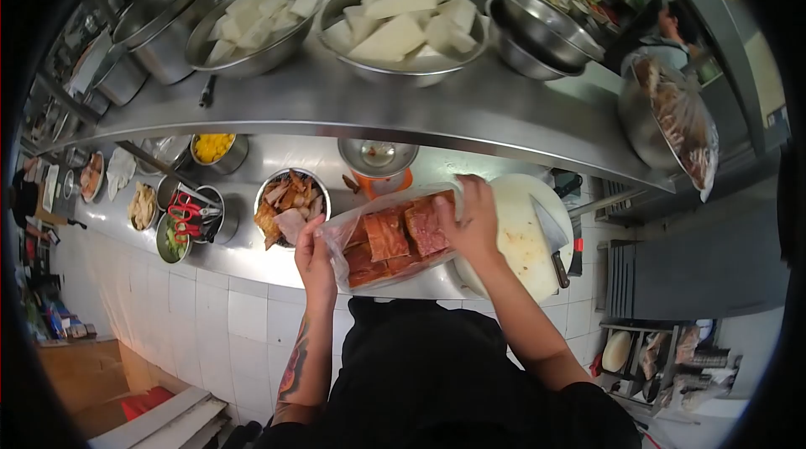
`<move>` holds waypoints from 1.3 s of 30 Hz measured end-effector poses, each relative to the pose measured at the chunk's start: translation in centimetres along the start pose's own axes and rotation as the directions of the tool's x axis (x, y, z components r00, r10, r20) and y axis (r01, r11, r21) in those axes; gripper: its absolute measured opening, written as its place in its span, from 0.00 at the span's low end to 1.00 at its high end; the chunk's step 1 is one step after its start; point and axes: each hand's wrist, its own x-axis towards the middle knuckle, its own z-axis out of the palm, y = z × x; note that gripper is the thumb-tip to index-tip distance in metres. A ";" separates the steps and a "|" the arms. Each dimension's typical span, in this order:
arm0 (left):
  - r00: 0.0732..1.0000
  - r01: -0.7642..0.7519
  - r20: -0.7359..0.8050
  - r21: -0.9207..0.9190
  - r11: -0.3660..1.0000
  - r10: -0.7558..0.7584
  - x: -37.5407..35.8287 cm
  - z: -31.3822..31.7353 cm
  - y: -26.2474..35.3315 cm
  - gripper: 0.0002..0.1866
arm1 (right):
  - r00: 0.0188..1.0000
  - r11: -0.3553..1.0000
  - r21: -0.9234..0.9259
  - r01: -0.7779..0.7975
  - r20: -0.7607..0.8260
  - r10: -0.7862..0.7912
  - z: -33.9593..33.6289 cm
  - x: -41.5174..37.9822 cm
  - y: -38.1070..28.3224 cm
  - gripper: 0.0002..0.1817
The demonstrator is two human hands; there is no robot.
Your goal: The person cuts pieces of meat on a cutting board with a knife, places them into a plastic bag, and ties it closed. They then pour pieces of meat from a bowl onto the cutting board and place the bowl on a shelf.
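A clear plastic tub [420,266] with a plastic liner sits tilted over the counter's front edge, with several slabs of reddish-brown roasted meat [388,235] inside. My left hand [315,257] pinches the crumpled plastic liner [337,239] at the tub's left end. At the right end, my right hand [472,222] grips the tub, its thumb lying over the meat; part of the grip is hidden. Just right of it lies a round white cutting board [512,239] with a cleaver [550,231] on it. A bowl of chopped meat [291,207] stands beyond my left hand.
Overhead, a steel shelf [361,109] carries bowls of white blocks [403,25], stacked steel bowls [541,33] and a bagged item [676,117]. Red-handled scissors [186,212] rest in containers at left. A steel bowl [378,159] stands behind the tub. Another person [667,37] is at back right.
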 end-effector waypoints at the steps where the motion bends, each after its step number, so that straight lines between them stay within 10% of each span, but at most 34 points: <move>1: 1.000 -0.016 -0.010 -0.004 1.000 0.016 -0.3 0.2 0.2 0.17 | 0.992 0.980 -0.170 -0.106 -0.087 0.092 -0.2 -0.6 1.8 0.27; 5: 0.995 -0.094 -0.017 0.165 0.982 0.098 -0.4 -1.1 -2.7 0.19 | 0.725 0.739 0.157 -0.655 0.408 0.555 2.1 -4.5 7.4 0.37; 9: 0.951 -0.299 0.165 0.257 0.919 0.263 -2.3 0.9 -1.8 0.34 | 0.851 0.781 0.339 -0.525 0.183 0.492 2.1 -2.9 7.3 0.28; 12: 0.886 -0.444 0.342 0.426 0.788 0.314 -4.4 1.9 -0.9 0.43 | 0.862 0.466 0.785 -0.408 0.162 0.480 0.6 -1.2 6.7 0.26; 14: 0.833 -0.552 0.423 0.594 0.585 0.358 -4.7 1.6 -1.9 0.44 | 0.780 0.026 0.881 -0.472 0.403 0.479 -2.0 -0.2 5.2 0.26; 17: 0.863 -0.503 0.300 0.585 0.636 0.406 -4.7 1.2 -3.3 0.37 | 0.660 -0.039 0.732 -0.680 0.634 0.403 -4.8 0.0 4.7 0.28; 20: 0.943 -0.333 0.192 0.553 0.763 0.273 -4.5 -0.3 -3.6 0.30 | 0.586 0.331 0.487 -0.808 0.719 0.373 -7.4 0.2 5.6 0.31; 24: 0.868 -0.497 0.322 0.592 0.635 0.379 -4.6 -0.3 -1.1 0.18 | 0.762 0.264 0.715 -0.647 0.610 0.215 -9.1 1.3 6.5 0.22; 25: 0.732 -0.653 0.484 0.698 0.292 0.480 -3.9 -0.7 -0.6 0.21 | 0.752 0.253 0.709 -0.658 0.632 0.185 -8.6 1.2 6.1 0.22; 27: 0.790 -0.601 0.467 0.717 0.354 0.397 -5.3 0.6 1.1 0.23 | 0.772 0.075 0.778 -0.624 0.598 0.217 -7.7 1.1 5.7 0.20; 30: 0.934 -0.358 0.273 0.705 0.612 0.232 -6.4 1.4 0.5 0.22 | 0.764 0.162 0.748 -0.643 0.615 0.194 -7.0 1.0 5.7 0.20; 35: 0.888 -0.454 0.357 0.783 0.425 0.291 -5.2 -0.6 -1.0 0.14 | 0.809 0.047 0.833 -0.551 0.520 0.275 -7.0 2.1 4.7 0.17; 39: 0.795 -0.474 0.327 0.861 0.185 0.511 -5.6 0.6 2.6 0.06 | 0.723 0.375 0.641 -0.670 0.679 0.131 -6.8 1.6 4.1 0.14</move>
